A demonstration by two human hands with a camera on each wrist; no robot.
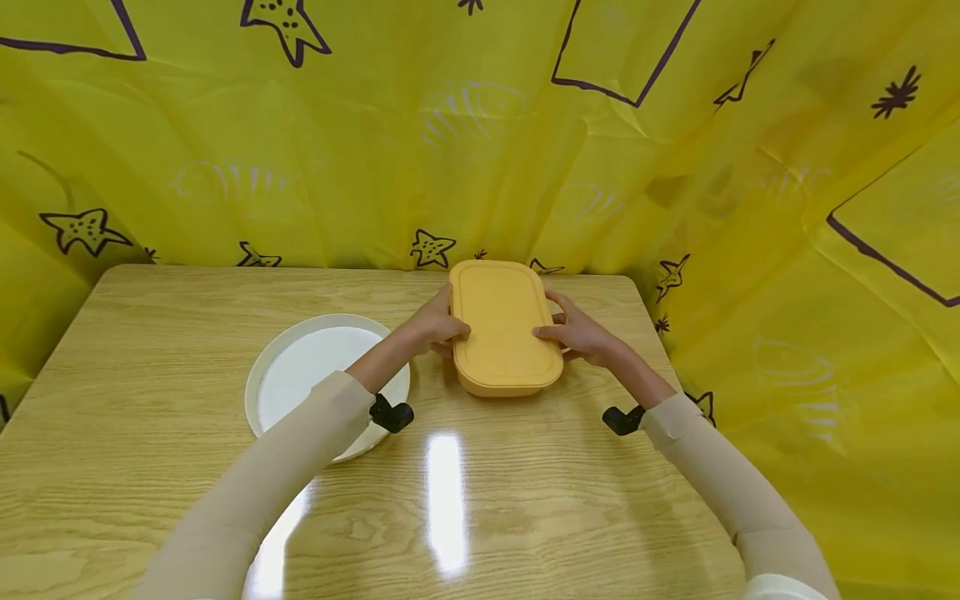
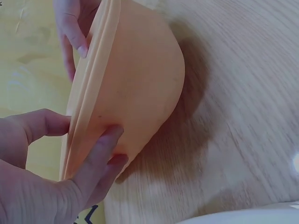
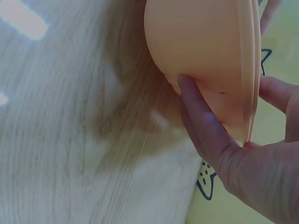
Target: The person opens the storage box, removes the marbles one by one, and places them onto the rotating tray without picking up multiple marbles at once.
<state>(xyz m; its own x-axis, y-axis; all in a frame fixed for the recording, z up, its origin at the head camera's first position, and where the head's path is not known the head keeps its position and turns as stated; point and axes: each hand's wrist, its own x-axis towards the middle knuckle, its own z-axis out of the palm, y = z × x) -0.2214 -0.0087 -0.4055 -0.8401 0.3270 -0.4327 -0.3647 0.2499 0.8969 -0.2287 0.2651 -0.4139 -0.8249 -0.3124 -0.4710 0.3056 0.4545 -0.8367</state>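
A lidded orange-yellow food container [image 1: 504, 325] is at the far side of the table, between both hands. My left hand [image 1: 441, 325] grips its left side, thumb over the lid's edge and fingers against the side wall, as the left wrist view shows on the container [image 2: 140, 65]. On the opposite side my right hand [image 1: 581, 333] holds it the same way; in the right wrist view, fingers [image 3: 205, 116] press the wall below the rim. Whether the base touches the table cannot be told. A round white plate [image 1: 300, 367] lies under the left forearm, partly hidden by it.
The wooden table [image 1: 540, 500] carries bright light reflections near its middle. Behind and to the right hangs a yellow curtain [image 1: 360, 167] with drawn starfish and fish, close to the table's far edge. Dark wrist cameras are strapped beneath both wrists.
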